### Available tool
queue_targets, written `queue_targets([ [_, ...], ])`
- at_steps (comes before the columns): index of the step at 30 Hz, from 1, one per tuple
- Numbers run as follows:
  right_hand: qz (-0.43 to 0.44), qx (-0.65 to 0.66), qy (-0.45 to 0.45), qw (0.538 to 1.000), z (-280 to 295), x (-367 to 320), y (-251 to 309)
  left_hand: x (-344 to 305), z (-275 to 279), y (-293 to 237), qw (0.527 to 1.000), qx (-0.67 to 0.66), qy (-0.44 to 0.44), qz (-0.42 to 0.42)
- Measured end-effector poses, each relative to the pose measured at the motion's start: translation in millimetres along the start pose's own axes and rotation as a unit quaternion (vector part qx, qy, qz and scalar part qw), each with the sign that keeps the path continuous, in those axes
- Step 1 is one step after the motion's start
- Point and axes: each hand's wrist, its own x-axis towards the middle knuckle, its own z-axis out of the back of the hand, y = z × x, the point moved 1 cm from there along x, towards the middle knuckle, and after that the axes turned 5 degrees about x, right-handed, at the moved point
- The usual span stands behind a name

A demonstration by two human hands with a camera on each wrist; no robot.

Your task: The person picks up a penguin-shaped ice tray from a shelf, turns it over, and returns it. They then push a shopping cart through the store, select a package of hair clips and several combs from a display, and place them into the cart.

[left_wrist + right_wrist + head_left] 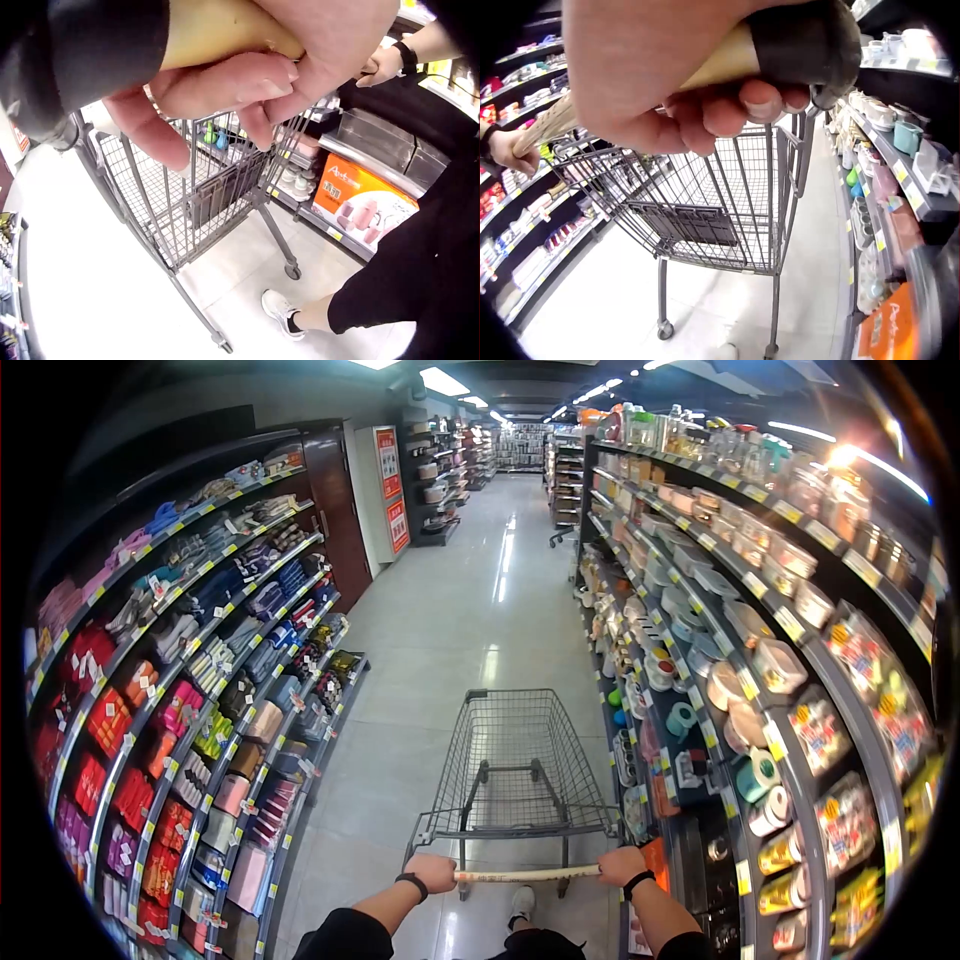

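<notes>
A grey wire shopping cart (520, 830) stands in front of me, its basket facing down the aisle. Near the left end of its pale handle (525, 876), my left hand (434, 873) grips the bar; the left wrist view shows its fingers (232, 88) curled beneath the yellowish bar. My right hand (622, 866) holds the other end, with fingertips (761, 101) wrapped under it beside the black end cap (799, 45) in the right wrist view. Each wrist carries a dark band. The palms hide part of the handle.
Slanting shelves of folded textiles (215, 660) line the left side. Close by on the right are shelves of containers and jars (770, 660), with an orange box (360, 202) low down. Tiled floor (470, 590) runs between them. A white shoe (281, 311) is behind the cart.
</notes>
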Motion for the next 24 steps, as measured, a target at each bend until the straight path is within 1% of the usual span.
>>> queue_targets([
  [2,-0.008,0.014,-0.004,1.0,20,45,-26,45,27,13,1.0,-0.002,0.0,0.009],
  [3,0.01,-0.016,-0.023,1.0,16,72,-44,67,41,20,1.0,-0.006,0.017,0.016],
  [4,0.001,0.01,-0.009,1.0,40,88,-48,92,45,31,1.0,-0.015,-0.001,0.003],
  [6,-0.013,0.01,-0.023,1.0,48,134,-72,138,60,50,1.0,-0.004,-0.001,-0.007],
  [9,-0.008,0.032,-0.024,0.999,67,197,-100,188,97,70,1.0,-0.006,-0.007,-0.008],
  [10,0.003,0.061,-0.001,0.998,97,207,-98,202,111,77,1.0,-0.021,-0.019,-0.01],
  [12,0.028,0.117,0.042,0.992,153,229,-96,234,132,94,0.999,-0.042,-0.011,-0.015],
  [13,0.033,0.121,0.039,0.991,155,252,-103,249,144,103,0.999,-0.044,-0.004,-0.015],
  [14,0.026,0.112,0.06,0.992,160,275,-112,262,157,112,0.999,-0.034,-0.007,-0.026],
  [16,0.034,0.137,0.06,0.988,175,315,-125,297,181,131,0.999,-0.036,0.01,-0.018],
  [18,0.038,0.143,0.067,0.987,195,356,-139,337,192,153,0.998,-0.063,-0.019,-0.022],
  [19,0.011,0.124,0.092,0.988,197,382,-150,354,202,164,0.997,-0.066,-0.021,-0.024],
  [20,0.006,0.118,0.11,0.987,200,409,-161,372,215,175,0.998,-0.057,-0.018,-0.036],
  [22,0.02,0.163,0.095,0.982,229,446,-170,404,247,196,0.997,-0.06,-0.014,-0.044],
  [24,0.015,0.155,0.12,0.98,253,489,-182,455,249,218,0.996,-0.063,-0.056,-0.031],
])
